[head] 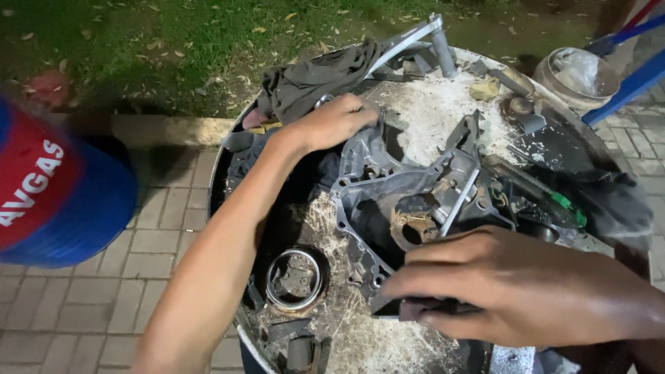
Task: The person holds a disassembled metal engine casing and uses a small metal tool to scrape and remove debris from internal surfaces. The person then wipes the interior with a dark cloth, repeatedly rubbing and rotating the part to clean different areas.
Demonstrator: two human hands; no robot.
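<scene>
- Grey cast-metal engine cover (388, 187) lies flat on the round, dust-strewn table (443, 111), rust around its centre opening.
- Left hand (336, 121) clamps the cover's far rim; best to keep it pinned firmly.
- Right hand (499, 287) grips a small dark block (409, 307) at the near edge; short, even strokes suit.

Left arm stretched forward, left hand (334, 121) curled palm-down, fingers gripping. Right hand (485, 284) low, fingers pointing left, pinched closed.
</scene>
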